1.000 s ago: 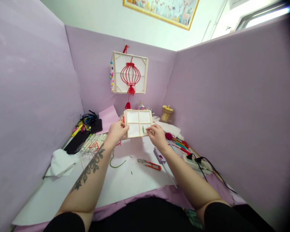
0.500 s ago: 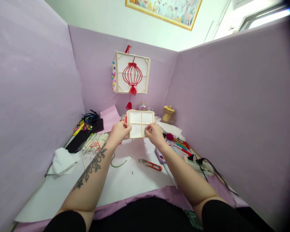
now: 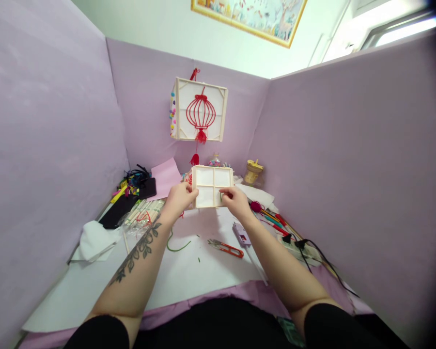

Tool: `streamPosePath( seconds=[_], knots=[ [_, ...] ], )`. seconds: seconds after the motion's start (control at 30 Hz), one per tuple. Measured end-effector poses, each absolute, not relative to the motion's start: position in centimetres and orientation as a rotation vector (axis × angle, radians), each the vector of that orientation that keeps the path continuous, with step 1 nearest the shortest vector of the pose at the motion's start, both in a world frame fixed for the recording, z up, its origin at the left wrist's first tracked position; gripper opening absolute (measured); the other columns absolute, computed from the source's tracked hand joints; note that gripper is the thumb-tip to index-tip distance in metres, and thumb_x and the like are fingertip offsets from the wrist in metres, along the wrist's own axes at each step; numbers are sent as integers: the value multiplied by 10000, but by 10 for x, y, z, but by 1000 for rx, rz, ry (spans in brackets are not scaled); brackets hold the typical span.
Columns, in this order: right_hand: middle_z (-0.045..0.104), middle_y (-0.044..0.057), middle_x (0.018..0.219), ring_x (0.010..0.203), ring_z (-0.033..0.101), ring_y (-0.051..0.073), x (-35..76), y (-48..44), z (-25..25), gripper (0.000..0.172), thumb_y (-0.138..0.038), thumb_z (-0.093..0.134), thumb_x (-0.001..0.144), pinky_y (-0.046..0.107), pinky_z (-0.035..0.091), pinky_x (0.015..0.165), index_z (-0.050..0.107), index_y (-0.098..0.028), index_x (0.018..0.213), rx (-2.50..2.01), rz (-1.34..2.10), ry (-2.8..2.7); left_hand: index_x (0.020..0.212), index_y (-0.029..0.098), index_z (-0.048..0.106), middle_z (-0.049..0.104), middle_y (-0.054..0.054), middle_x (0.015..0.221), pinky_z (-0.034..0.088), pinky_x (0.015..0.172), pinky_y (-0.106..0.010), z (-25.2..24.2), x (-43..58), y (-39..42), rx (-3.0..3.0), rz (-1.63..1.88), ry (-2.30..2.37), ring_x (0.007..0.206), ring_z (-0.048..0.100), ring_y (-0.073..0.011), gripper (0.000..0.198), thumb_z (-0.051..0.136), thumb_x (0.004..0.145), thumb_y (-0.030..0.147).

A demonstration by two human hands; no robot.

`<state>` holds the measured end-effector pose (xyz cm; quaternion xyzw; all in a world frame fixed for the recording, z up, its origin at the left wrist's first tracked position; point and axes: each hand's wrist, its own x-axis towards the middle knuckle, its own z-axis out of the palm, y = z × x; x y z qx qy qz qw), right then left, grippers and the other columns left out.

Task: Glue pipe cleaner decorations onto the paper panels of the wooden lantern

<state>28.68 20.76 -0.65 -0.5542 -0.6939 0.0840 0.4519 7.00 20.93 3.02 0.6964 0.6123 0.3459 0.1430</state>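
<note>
Since the earlier frame, the right hand [image 3: 236, 201] has slid over the lower right square of a small, boxy frame of pale wood with white panels [image 3: 205, 175], and now covers most of a thin, dark green strip [image 3: 221, 197]. The left hand [image 3: 180, 196] grips the box by its left side, thumb in front. The box is up in front of the person, over the white tabletop [image 3: 198, 281]. The right fingertips are bunched at the green strip; I can't tell if they pinch it or just push on it.

It looks like the step is putting the green strip in its spot on the panel. That calls for a still box and a soft, careful press.

The right fingers hide most of the strip. The box's back can't be seen, nor whether anything props it up.
</note>
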Motion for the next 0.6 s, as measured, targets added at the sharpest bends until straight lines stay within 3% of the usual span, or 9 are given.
streamPosePath(
  seconds=[0.13,0.37,0.6],
  knots=[
    [583,-12,575,464,456,129,300,207,-1,369,-225,424,734,246,375,472,728,-165,933,-1391,319,-1737,782,187,670,724,-62,785,451,710,-287,28,70,211,2007,1011,1765,769,650,-215,250,543,755,401],
    [598,15,724,639,500,151,314,205,6,207,-182,479,694,274,389,622,629,-188,836,-1414,199,-1721,781,182,666,719,-62,778,447,694,-283,28,69,212,2002,1007,1758,754,645,-210,246,557,741,399],
    [550,-32,616,565,488,130,327,194,12,87,-177,540,621,233,367,536,548,-204,703,-1344,369,-1887,781,182,667,718,-65,781,443,697,-292,27,69,212,1998,1013,1760,758,645,-215,253,552,745,405]
  ],
)
